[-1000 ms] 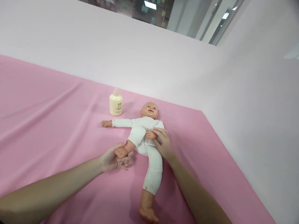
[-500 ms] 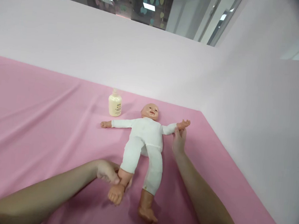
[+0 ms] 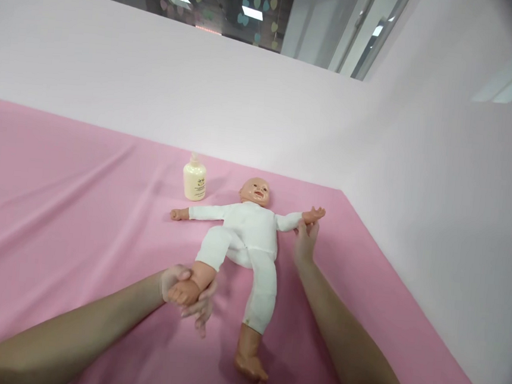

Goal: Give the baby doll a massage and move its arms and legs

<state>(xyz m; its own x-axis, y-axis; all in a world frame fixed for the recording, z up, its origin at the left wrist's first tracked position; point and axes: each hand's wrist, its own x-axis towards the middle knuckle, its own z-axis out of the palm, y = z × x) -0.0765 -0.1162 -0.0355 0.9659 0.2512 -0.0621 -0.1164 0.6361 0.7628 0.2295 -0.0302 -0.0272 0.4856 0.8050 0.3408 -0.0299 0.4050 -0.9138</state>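
A baby doll in a white bodysuit lies face up on the pink sheet, arms spread. My left hand cups the doll's bare foot on the left side, with that knee bent outward and my fingers loose beneath it. My right hand pinches the doll's outstretched wrist on the right side, near its small hand. The doll's other leg lies straight toward me, its foot bare.
A cream lotion bottle stands upright just beyond the doll's left-side arm. A pale pink wall borders the sheet at the back and on the right. Windows with heart stickers run along the top.
A second ago my right hand held the doll's hand on its belly; it then drew that arm out sideways. My left hand straightened the leg, then pushed the foot back, bending the knee outward.
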